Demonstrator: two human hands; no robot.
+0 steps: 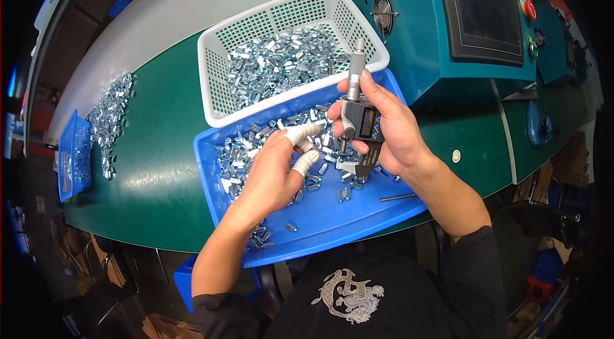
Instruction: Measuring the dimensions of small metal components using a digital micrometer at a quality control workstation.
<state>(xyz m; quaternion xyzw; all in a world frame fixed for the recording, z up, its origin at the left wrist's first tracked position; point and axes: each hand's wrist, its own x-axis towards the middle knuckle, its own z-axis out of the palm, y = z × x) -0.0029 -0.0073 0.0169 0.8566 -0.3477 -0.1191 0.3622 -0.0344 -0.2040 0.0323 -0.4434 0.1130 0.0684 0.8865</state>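
green tabletop (160, 195) spreads beyond blue tray edge (206, 179) | right fingers (378, 92) hold micrometer (368, 123)

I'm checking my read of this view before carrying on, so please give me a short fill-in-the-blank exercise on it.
1. The right hand holds a digital ______.
2. The fingertip covers on the left hand are coloured ______.
3. The basket holding metal pieces sits at the far side of a ______ tray.
4. From the person's viewpoint, the teal machine stands to the ______ of that basket.

Missing words: micrometer; white; blue; right.
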